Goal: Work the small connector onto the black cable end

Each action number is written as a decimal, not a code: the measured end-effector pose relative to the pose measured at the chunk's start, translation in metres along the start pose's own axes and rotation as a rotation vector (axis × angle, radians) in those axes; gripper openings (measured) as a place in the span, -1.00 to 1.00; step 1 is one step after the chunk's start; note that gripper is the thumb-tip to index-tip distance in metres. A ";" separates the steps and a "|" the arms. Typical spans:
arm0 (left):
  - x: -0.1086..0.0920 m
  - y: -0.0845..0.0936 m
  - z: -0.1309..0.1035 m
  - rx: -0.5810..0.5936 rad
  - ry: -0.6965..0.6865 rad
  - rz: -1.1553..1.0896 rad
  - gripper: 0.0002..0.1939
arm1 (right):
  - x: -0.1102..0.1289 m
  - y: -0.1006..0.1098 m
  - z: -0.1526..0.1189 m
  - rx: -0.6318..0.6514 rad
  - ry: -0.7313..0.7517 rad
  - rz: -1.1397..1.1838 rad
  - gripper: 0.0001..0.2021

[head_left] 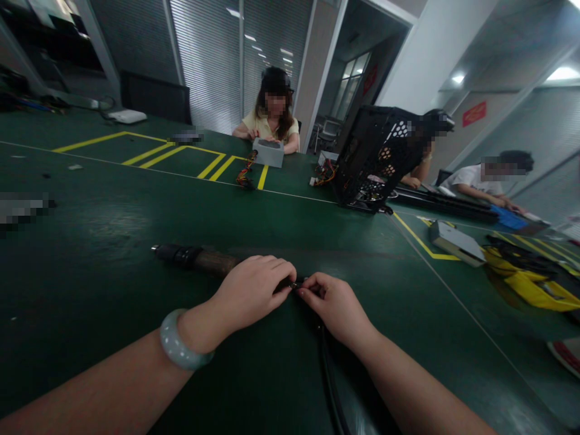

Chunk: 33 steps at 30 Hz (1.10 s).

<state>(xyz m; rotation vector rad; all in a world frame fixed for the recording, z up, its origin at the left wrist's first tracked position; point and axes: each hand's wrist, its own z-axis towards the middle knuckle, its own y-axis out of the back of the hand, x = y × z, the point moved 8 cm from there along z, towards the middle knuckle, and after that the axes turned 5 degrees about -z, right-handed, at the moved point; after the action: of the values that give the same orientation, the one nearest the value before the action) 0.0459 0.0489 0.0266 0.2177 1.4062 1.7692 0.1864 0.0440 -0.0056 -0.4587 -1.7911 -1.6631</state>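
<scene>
An electric screwdriver [212, 261] with a dark chuck and a brownish grip lies on the green table, its tip to the left. My left hand [258, 281], with a pale bangle at the wrist, is closed over its rear end. My right hand [338, 305] pinches the end of a black cable [327, 368], right beside the left fingertips. Between the fingertips shows a small shiny metal piece [294, 285]. The fingers hide most of the joint, so I cannot tell whether plug and screwdriver are connected. The cable runs down toward the near table edge.
Across the table [136, 199], a person [274, 115] handles a grey power supply [268, 152] with bundled wires. A black computer case [367, 157] stands at the right; more people sit beyond it. Farther right lie a grey box [457, 243] and a yellow-black bag [534, 284].
</scene>
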 end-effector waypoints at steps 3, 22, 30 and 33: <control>-0.004 -0.001 0.001 0.014 -0.060 -0.018 -0.90 | 0.000 0.001 0.000 -0.006 -0.006 -0.014 -0.92; -0.003 0.001 0.000 0.029 -0.003 -0.031 -0.84 | 0.003 0.003 -0.001 0.006 -0.008 -0.012 -0.92; -0.003 -0.001 0.000 0.041 -0.007 -0.039 -0.88 | -0.001 0.000 -0.001 0.013 -0.013 0.002 -0.92; -0.003 -0.001 0.001 0.032 -0.011 -0.044 -0.87 | -0.001 0.000 0.000 0.010 -0.012 -0.012 -0.91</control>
<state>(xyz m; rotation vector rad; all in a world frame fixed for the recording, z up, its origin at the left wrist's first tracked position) 0.0485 0.0474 0.0274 0.2120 1.4217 1.7080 0.1870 0.0445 -0.0068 -0.4551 -1.8134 -1.6627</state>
